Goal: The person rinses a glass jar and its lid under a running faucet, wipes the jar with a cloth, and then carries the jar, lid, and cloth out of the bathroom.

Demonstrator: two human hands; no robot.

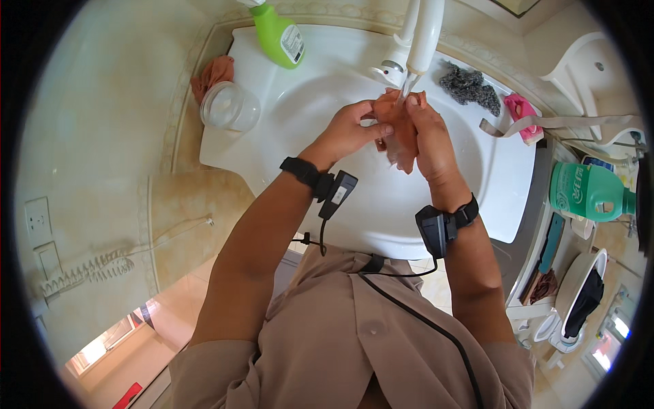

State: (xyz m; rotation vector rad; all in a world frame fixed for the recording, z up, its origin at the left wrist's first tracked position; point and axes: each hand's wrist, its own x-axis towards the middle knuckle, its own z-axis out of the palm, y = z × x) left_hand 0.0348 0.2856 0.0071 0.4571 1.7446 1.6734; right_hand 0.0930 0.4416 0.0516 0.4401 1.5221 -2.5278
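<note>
Over the white washbasin I hold a wet, orange-brown cloth between both hands. Water runs from the white faucet onto its upper part. My left hand grips the cloth's left side, the thumb lying across it. On the other side, my right hand has hold of its right edge, thumb near the stream. The cloth's lower end hangs down into the basin. Some of the fingers are hidden behind the cloth.
A green spray bottle, a clear jar and a brown cloth stand on the basin's left rim. Grey steel wool and a pink packet lie on the right. A green jug stands beyond the right edge.
</note>
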